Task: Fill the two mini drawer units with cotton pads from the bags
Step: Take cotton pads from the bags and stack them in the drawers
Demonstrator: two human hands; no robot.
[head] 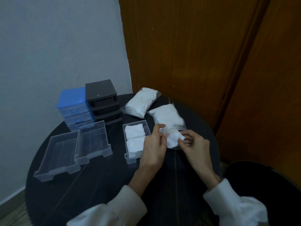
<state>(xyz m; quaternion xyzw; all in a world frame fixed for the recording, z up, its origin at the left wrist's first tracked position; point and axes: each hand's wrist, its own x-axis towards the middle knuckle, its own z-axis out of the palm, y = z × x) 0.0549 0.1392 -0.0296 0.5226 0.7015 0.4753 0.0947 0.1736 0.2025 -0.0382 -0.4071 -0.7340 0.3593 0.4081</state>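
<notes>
Midway across a round black table [101, 185], a person's two hands work a bunch of white cotton pads [174, 140] at the mouth of a clear plastic bag [169, 119]. The left hand [154, 146] pinches the bag's opening with thumb and forefinger; the right hand [194, 144] pinches the pads, its other fingers curled. The bag's mouth is hidden behind the hands, so whether the pads are fully out cannot be told. It lies with its long axis running from the hands toward the far right, packed with pads. A second full bag [141, 101] lies just beyond it, angled the same way. Just left of the hands a clear drawer [136, 141], long axis pointing away from the person, holds flat stacks of pads; its near right corner is covered by the left hand. Farther left sit two clear drawers [76, 149], side by side and touching. Behind them stand a blue drawer unit [74, 105] and a black drawer unit [102, 98], side by side against the wall.
</notes>
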